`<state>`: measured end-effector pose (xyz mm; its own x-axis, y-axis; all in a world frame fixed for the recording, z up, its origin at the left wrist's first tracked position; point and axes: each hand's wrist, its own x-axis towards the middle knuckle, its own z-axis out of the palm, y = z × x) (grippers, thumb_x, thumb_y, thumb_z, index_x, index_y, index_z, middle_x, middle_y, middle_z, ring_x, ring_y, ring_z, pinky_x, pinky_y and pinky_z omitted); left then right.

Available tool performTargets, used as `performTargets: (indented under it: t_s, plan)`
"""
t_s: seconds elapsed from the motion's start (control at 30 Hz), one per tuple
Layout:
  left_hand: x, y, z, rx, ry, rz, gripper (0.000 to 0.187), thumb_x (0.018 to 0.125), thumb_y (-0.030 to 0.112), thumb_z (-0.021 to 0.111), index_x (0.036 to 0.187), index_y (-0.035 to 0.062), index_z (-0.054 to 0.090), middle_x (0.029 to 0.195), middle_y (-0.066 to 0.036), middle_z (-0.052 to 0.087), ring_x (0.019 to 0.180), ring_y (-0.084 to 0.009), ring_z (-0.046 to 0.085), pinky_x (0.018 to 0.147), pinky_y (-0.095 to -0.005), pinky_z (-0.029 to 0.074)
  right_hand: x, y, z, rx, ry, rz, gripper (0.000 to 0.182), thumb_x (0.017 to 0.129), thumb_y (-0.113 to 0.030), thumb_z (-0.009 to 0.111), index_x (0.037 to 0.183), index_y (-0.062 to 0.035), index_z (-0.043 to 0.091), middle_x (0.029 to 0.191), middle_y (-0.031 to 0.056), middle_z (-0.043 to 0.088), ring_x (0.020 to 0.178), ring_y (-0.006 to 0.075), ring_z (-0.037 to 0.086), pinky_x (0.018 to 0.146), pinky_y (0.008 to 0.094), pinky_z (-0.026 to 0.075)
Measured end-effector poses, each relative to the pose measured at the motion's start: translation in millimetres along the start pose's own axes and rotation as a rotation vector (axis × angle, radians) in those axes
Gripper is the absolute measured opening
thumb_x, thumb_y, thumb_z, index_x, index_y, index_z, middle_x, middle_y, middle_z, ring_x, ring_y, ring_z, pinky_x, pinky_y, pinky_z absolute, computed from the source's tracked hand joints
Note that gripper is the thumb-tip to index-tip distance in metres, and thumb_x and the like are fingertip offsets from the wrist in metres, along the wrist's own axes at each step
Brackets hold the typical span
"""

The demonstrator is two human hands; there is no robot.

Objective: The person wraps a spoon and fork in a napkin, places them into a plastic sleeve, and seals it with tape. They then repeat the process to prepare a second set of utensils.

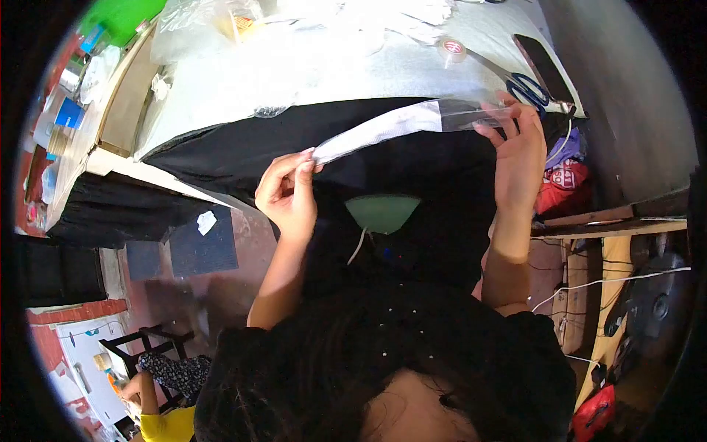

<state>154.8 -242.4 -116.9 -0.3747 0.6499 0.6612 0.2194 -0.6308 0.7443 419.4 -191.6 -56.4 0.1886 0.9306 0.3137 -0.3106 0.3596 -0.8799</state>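
Observation:
A long white strip (383, 132) with a clear plastic part at its right end stretches between my two hands, over the table's front edge. My left hand (291, 191) pinches the strip's left end between thumb and fingers. My right hand (515, 136) is raised at the clear end (471, 116), its fingertips closed on the plastic. Just beyond my right hand lie blue-handled scissors (526, 90) and a roll of clear tape (452, 50).
The white-covered table (331, 70) holds plastic bags (199, 29) at the back and a dark phone (543, 66) with a cable at the right. Red and purple cloth (563, 184) hangs right. Another person's yellow garment (169, 425) shows at lower left.

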Motion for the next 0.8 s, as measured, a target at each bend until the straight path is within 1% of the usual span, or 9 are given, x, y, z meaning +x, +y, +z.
performTargets:
  t_s: [0.03,0.13,0.23,0.33,0.43,0.53,0.63,0.73,0.8]
  plan:
    - [0,1,0,0.019,-0.009,0.005,0.009,0.087,0.003,0.059,0.092,-0.0041,0.062,0.084,-0.012,0.062,0.069,-0.0143,0.061,0.063,-0.0231,0.05,-1,0,1,-0.034,-0.006,-0.006,0.023,0.094,-0.024,0.044,0.097,-0.0028,0.053,0.12,0.0165,0.051,0.101,0.0255,0.056,0.08,0.0356,0.049]
    - [0,0,-1,0.039,-0.008,0.009,0.009,0.086,0.003,0.059,0.091,-0.0041,0.062,0.084,-0.012,0.062,0.068,-0.0142,0.061,0.063,-0.0233,0.051,-1,1,0,-0.021,-0.018,-0.057,0.023,0.094,-0.019,0.046,0.093,-0.0006,0.06,0.114,0.0134,0.056,0.096,0.016,0.056,0.075,0.0294,0.05]
    - [0,0,0,0.023,-0.009,0.014,0.009,0.086,0.002,0.059,0.091,-0.004,0.062,0.084,-0.012,0.062,0.068,-0.0139,0.06,0.063,-0.023,0.051,2,0,-3,-0.123,-0.058,-0.084,0.017,0.09,-0.014,0.053,0.091,-0.0002,0.062,0.113,0.0124,0.056,0.096,0.0142,0.055,0.077,0.0262,0.047]
    - [0,1,-1,0.042,-0.022,0.007,0.009,0.086,0.001,0.058,0.092,-0.0039,0.062,0.084,-0.012,0.062,0.068,-0.0136,0.06,0.063,-0.0228,0.05,4,4,-3,-0.241,-0.087,-0.157,0.007,0.084,-0.004,0.061,0.089,0.0007,0.063,0.112,0.011,0.057,0.096,0.0128,0.055,0.08,0.0243,0.045]
    - [0,0,-2,0.012,-0.003,-0.011,0.006,0.083,-0.002,0.061,0.089,-0.0027,0.064,0.085,-0.013,0.065,0.07,-0.0127,0.063,0.059,-0.0181,0.048,2,-2,2,-0.235,-0.086,-0.169,0.011,0.077,0.002,0.067,0.087,0.0004,0.064,0.11,0.0098,0.057,0.094,0.0123,0.054,0.081,0.0236,0.044]
    - [0,0,-1,-0.007,0.003,-0.007,0.007,0.083,-0.002,0.062,0.089,-0.0029,0.064,0.085,-0.014,0.065,0.069,-0.0128,0.063,0.059,-0.0187,0.048,4,-2,0,-0.274,-0.107,-0.274,0.008,0.077,0.001,0.068,0.085,0.0,0.064,0.108,0.0098,0.058,0.092,0.0119,0.054,0.079,0.0234,0.044]
    - [0,1,-1,-0.006,-0.014,-0.029,0.006,0.083,-0.002,0.062,0.089,-0.0032,0.064,0.085,-0.014,0.065,0.07,-0.0132,0.063,0.061,-0.0198,0.049,4,-6,2,-0.288,-0.088,-0.25,0.007,0.077,0.0,0.069,0.082,0.0002,0.064,0.104,0.0089,0.058,0.089,0.0114,0.054,0.079,0.0229,0.044]
    - [-1,0,-2,-0.023,-0.03,-0.035,0.006,0.083,-0.002,0.062,0.089,-0.0035,0.064,0.085,-0.014,0.065,0.07,-0.0134,0.063,0.062,-0.0207,0.05,9,-6,-1,-0.397,-0.094,-0.367,0.007,0.078,-0.001,0.069,0.082,0.0002,0.064,0.094,0.005,0.058,0.082,0.0091,0.052,0.073,0.0207,0.041]
    - [-1,0,-3,0.014,-0.056,-0.014,0.008,0.085,0.002,0.061,0.091,-0.0039,0.063,0.084,-0.012,0.064,0.069,-0.0134,0.062,0.063,-0.0213,0.05,9,-9,-2,-0.446,-0.066,-0.376,0.007,0.078,-0.003,0.069,0.081,-0.0004,0.064,0.088,0.0022,0.057,0.078,0.0077,0.05,0.07,0.02,0.038]
